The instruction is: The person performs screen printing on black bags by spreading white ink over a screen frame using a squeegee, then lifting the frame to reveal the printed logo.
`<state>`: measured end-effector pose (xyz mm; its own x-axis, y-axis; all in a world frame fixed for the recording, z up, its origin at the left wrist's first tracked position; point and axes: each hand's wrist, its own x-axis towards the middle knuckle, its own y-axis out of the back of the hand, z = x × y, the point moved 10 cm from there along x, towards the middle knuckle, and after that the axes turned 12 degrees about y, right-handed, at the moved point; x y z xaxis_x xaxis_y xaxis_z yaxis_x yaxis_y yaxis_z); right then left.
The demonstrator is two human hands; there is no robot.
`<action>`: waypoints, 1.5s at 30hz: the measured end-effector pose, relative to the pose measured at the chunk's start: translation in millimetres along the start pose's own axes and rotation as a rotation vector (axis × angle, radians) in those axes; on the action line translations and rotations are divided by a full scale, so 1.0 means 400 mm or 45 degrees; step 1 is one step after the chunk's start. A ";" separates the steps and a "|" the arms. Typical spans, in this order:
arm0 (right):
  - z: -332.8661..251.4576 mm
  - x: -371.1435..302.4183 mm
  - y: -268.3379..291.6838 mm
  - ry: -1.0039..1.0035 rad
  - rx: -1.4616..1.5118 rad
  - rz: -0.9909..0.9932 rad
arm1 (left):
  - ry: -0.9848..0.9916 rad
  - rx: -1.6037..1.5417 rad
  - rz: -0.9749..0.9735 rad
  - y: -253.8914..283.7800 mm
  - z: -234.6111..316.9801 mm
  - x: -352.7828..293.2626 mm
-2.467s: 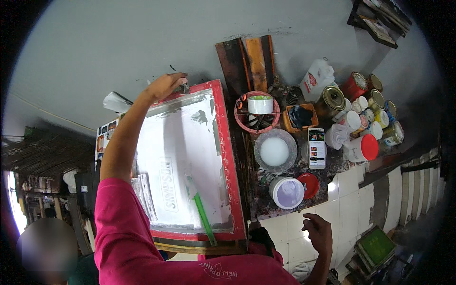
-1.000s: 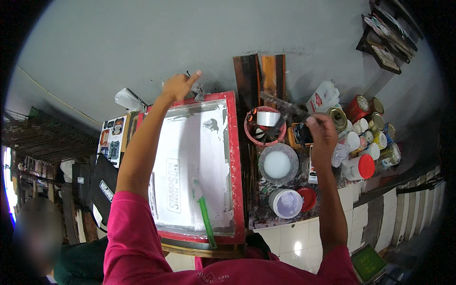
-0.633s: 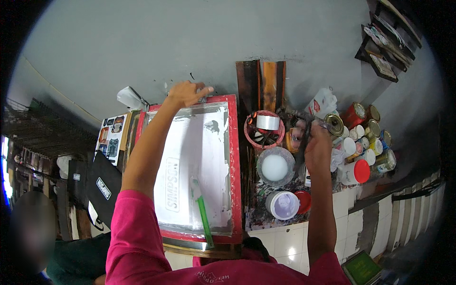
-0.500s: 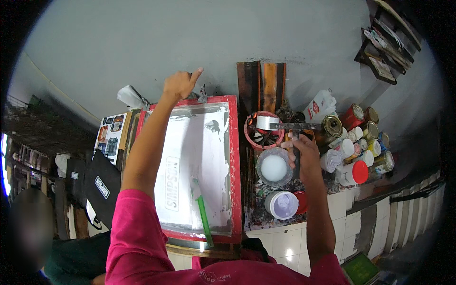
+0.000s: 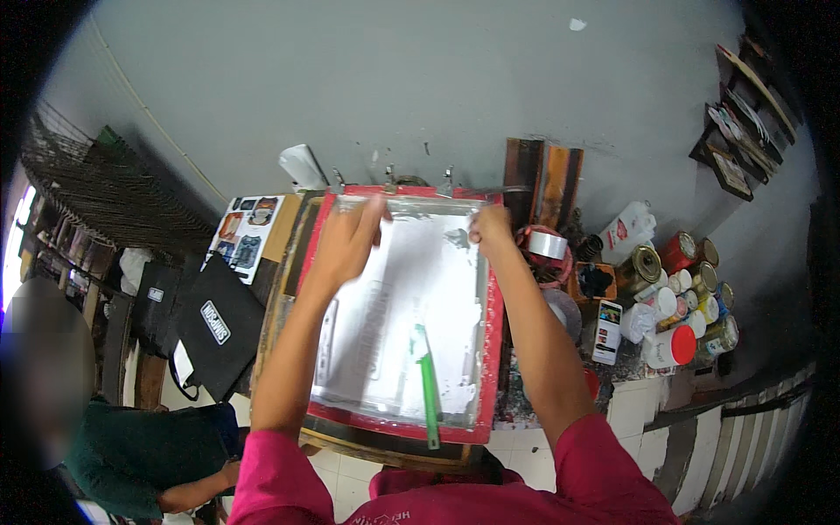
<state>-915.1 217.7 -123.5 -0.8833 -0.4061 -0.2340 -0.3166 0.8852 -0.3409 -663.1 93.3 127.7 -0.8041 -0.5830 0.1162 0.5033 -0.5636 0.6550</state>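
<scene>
The right hand (image 5: 490,229) had come back from the paint pots to the red-framed printing screen (image 5: 404,315), gripping its far edge beside the left hand (image 5: 348,241), which lay open-fingered on the mesh, while a green-handled squeegee (image 5: 427,381) rested nearer the person and a tape roll (image 5: 547,245) sat right of the hands.

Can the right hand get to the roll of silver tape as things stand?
Probably yes: the right hand rests on the red frame's far corner, and the silver tape roll lies just beside it, nothing between.
</scene>
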 end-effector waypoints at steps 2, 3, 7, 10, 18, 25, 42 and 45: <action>0.050 -0.116 -0.197 -0.119 0.136 -0.146 | 0.109 0.030 0.044 0.125 -0.087 -0.196; 0.046 -0.137 -0.222 -0.072 0.171 -0.042 | 0.202 -0.046 0.047 0.173 -0.150 -0.285; 0.101 -0.124 -0.306 -0.077 0.382 0.105 | 0.497 -0.485 0.316 0.352 -0.356 -0.619; 0.154 -0.130 -0.481 -0.147 0.335 -0.189 | 0.657 -0.495 0.454 0.411 -0.448 -0.798; 0.225 -0.153 -0.756 -0.157 0.146 -0.406 | 1.097 -0.766 0.222 0.297 -0.699 -1.073; -0.073 -0.540 -0.550 0.413 -0.011 -0.402 | 1.042 -0.745 0.386 0.236 -0.729 -1.097; 0.054 -0.825 0.237 0.425 -0.154 -0.022 | 1.356 -1.070 0.584 0.163 -0.755 -0.768; -0.018 -0.869 0.195 0.409 -0.168 -0.194 | 1.291 -0.866 0.924 0.227 -0.914 -0.901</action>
<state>-635.1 429.5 -62.1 -0.8796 -0.4617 0.1147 -0.4757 0.8503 -0.2249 -212.0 38.2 -127.6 0.1199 -0.8565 -0.5020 0.9851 0.0398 0.1673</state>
